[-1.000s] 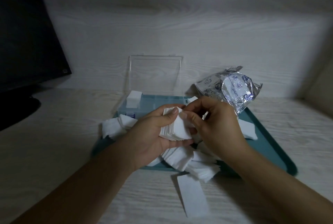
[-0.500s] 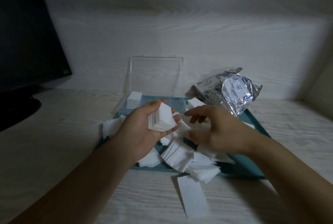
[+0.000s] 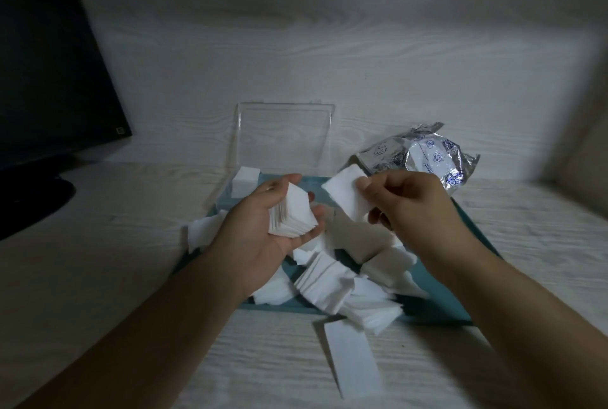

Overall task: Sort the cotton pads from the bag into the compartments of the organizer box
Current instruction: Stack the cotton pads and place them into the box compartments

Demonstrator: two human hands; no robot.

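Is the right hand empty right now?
No, the right hand pinches a single cotton pad beside the stack in the left hand.

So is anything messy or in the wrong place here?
Yes. One pad lies off the tray, on the table in front. Loose pads are heaped untidily on the tray, some hanging over its front edge.

Pale wood-grain surface bare at lower left and far right: free passage there. Centre blocked: teal flat tray heaped with loose white square cotton pads. Upright clear plastic lid walls off centre back; crumpled silver foil bag right of it; black monitor fills upper left.
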